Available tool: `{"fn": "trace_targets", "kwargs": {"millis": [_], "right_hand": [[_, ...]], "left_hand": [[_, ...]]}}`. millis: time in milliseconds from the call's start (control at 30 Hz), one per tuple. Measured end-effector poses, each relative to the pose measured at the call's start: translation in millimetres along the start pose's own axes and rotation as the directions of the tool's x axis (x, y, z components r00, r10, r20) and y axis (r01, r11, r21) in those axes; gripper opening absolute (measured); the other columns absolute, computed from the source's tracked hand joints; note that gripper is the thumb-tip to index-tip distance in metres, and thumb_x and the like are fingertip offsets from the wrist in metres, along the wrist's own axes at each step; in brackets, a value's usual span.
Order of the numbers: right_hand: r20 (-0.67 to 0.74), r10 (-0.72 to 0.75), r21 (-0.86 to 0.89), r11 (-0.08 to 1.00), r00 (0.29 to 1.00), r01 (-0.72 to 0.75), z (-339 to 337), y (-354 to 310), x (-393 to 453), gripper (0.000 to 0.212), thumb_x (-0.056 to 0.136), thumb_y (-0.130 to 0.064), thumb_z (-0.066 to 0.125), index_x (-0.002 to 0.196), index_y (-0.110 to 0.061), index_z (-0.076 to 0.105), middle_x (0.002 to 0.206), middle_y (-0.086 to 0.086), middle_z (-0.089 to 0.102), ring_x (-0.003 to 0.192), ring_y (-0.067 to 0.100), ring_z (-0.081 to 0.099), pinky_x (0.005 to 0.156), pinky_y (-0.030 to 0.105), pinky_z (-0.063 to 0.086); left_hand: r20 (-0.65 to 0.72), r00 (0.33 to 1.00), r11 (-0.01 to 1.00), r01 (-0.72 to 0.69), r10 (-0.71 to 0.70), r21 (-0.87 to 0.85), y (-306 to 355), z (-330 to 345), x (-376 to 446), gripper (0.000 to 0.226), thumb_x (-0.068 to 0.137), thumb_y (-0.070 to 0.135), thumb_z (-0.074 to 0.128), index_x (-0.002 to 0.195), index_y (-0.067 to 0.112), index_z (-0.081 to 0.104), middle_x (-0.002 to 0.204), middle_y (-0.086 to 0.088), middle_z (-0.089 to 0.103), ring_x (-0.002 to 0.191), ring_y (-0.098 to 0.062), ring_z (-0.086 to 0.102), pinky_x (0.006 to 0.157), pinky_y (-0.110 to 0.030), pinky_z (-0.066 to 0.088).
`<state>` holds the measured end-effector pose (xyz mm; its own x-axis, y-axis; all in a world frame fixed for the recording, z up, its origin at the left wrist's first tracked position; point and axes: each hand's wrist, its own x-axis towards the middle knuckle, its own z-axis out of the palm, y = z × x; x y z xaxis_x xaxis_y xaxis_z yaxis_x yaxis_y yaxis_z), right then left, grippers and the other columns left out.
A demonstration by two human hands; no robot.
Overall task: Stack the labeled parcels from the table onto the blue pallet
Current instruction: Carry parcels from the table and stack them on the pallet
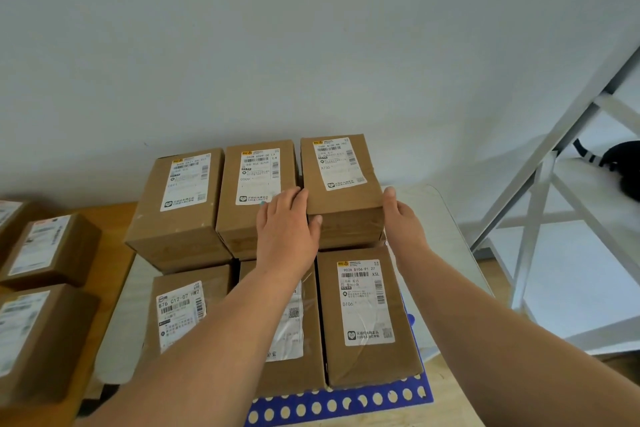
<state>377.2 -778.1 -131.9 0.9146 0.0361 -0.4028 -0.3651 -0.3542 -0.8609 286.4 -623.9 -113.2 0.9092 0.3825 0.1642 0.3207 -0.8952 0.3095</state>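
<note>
A brown labeled parcel (341,184) sits at the back right of the upper layer of parcels on the blue perforated pallet (339,406). My left hand (287,229) grips its left front corner, thumb on the front face. My right hand (403,222) holds its right side, thumb at the top edge and fingers hidden. Two more upper parcels (180,204) (256,191) stand to its left, touching. Three lower parcels fill the front row (367,315). More labeled parcels (52,250) lie on the wooden table (114,215) at the left.
A plain wall stands right behind the stack. A white metal shelf rack (554,184) rises at the right, with a black object (620,163) on one shelf. A pale sheet lies under the pallet, showing at its right and left.
</note>
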Motion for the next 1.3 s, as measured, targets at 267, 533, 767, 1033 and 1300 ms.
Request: {"fn": "trace_targets", "kwargs": {"millis": [267,533,767,1033,1300], "right_hand": [[0.178,0.172,0.011,0.984,0.969,-0.177,-2.2,-6.4,1.9,0.087,0.086,-0.080,0.022,0.142,-0.016,0.042,0.138,0.008,0.052,0.128,0.029,0.046,0.108,0.045,0.035],[0.169,0.186,-0.028,0.983,0.968,-0.184,-0.9,-5.6,1.7,0.091,0.082,-0.084,0.023,0.137,-0.016,0.046,0.133,0.009,0.055,0.123,0.030,0.051,0.109,0.049,0.038],[0.175,0.172,-0.048,0.985,0.970,-0.166,-1.1,-7.7,3.9,0.084,0.089,-0.077,0.019,0.134,-0.012,0.048,0.126,0.010,0.057,0.120,0.029,0.052,0.108,0.047,0.039],[0.160,0.185,-0.063,0.982,0.970,-0.177,0.6,-10.0,3.4,0.085,0.090,-0.075,0.019,0.137,-0.010,0.047,0.132,0.013,0.055,0.123,0.031,0.051,0.109,0.047,0.038],[0.096,-0.027,-0.054,0.998,0.995,0.032,-6.6,-13.8,-3.1,0.077,0.093,-0.069,0.029,0.149,-0.016,0.035,0.146,0.007,0.046,0.130,0.028,0.045,0.106,0.043,0.036]], "left_hand": [[0.001,1.000,1.000,0.008,-0.008,-0.009,1.7,2.4,-0.1,0.055,0.100,0.039,0.044,0.149,0.018,0.033,0.152,0.003,0.032,0.142,-0.016,0.025,0.119,-0.037,0.016],[-0.004,1.000,1.000,0.018,-0.018,0.004,2.4,1.5,-0.4,0.054,0.100,0.038,0.044,0.149,0.018,0.032,0.152,0.003,0.032,0.142,-0.016,0.025,0.118,-0.037,0.018],[-0.007,1.000,1.000,0.017,-0.017,-0.002,2.6,0.4,-0.9,0.053,0.100,0.037,0.045,0.148,0.017,0.035,0.150,0.002,0.034,0.141,-0.016,0.026,0.118,-0.036,0.020],[0.003,1.000,1.000,0.020,-0.020,-0.005,2.9,1.8,0.2,0.054,0.100,0.037,0.045,0.148,0.017,0.035,0.150,0.002,0.034,0.141,-0.016,0.026,0.119,-0.037,0.020],[-0.013,0.999,0.999,0.038,-0.038,-0.019,9.8,-4.3,0.2,0.054,0.100,0.038,0.046,0.148,0.017,0.033,0.151,0.002,0.033,0.142,-0.017,0.024,0.119,-0.041,0.018]]}}
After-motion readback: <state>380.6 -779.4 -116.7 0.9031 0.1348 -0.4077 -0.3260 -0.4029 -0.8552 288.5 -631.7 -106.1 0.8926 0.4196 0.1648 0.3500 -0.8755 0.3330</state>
